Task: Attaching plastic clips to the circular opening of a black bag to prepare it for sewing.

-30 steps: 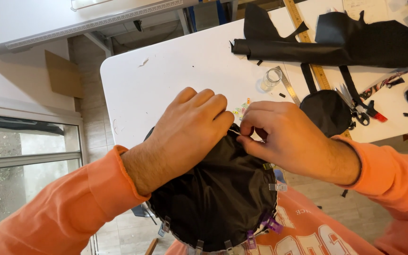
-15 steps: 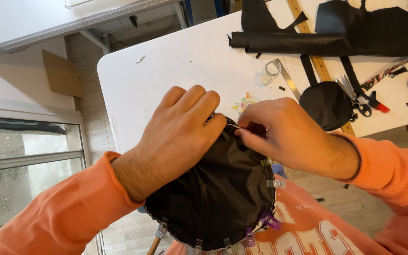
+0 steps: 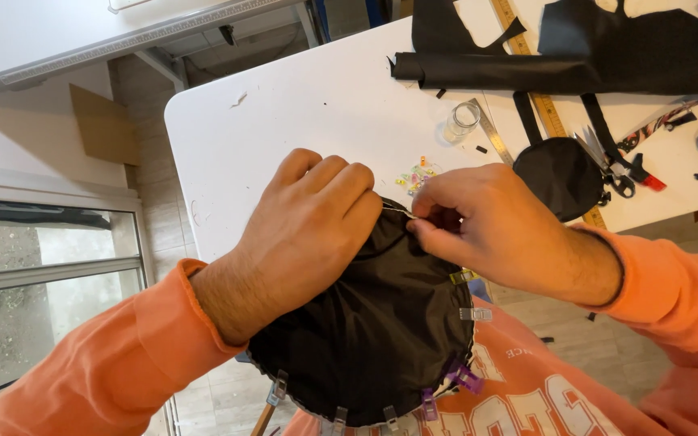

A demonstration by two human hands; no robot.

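L hand (image 3: 304,234), fingers curled & pressed together, clamps black fabric piece (image 3: 373,331) beneath it; R hand (image 3: 494,230) pinches pin (image 3: 397,211) at hem just beside L fingertips: seat pin w/ edges aligned, fabric taut.

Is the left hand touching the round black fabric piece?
Touching. The head view shows the left hand lying flat on the black fabric piece, its fingers curled over the upper edge, with no gap visible.

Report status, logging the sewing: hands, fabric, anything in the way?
Left hand pressing black fabric. Right hand pinching needle at its edge. Clips around rim; nothing blocking.
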